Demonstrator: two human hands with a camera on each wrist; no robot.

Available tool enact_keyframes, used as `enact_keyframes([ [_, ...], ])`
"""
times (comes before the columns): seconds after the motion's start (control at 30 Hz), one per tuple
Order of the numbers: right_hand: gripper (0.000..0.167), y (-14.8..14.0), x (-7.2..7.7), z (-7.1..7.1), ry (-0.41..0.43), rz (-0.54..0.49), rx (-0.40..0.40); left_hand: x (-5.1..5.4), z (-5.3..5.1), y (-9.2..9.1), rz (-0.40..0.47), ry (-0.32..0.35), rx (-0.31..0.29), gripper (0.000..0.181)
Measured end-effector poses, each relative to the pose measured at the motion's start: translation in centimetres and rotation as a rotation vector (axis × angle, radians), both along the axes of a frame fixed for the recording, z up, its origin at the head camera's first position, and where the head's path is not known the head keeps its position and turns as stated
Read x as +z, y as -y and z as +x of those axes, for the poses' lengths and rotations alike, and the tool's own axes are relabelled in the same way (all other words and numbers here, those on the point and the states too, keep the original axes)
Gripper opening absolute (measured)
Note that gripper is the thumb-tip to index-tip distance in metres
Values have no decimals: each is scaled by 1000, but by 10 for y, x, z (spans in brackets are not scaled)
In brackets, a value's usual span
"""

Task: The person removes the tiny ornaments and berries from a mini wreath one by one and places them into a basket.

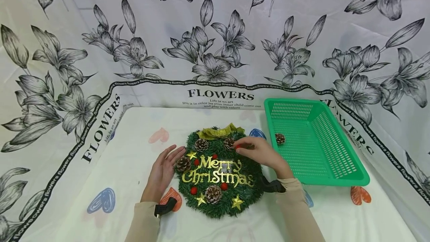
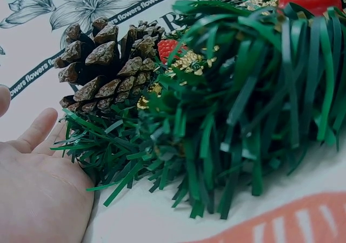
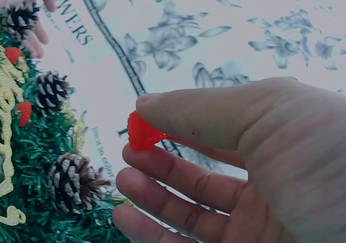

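Observation:
A green Christmas wreath lies on the cloth, with a gold "Merry Christmas" sign, gold stars, pine cones and red berries on it. A gold ribbon runs along its far edge. Between thumb and index finger, my right hand pinches a small red berry above the wreath's upper right, near a pine cone. My left hand is at the wreath's left edge, fingers extended beside another pine cone; it grips nothing.
To the right stands a green plastic basket, with a single pine cone inside near its left wall. The white tablecloth has printed hearts. A flower-patterned curtain rises behind the table and at both sides.

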State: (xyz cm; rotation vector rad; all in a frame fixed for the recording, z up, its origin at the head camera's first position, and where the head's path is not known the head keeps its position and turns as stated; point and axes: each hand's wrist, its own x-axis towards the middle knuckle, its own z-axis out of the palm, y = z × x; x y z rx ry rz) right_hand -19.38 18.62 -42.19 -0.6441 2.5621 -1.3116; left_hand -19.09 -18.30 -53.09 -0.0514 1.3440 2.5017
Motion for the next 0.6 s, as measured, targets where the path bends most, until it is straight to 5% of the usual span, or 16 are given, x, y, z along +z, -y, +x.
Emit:
enact_keyframes([
  [0.6,22,-23,13,11,-75,-40,-214,1,0,0,-34,2,-12,62],
])
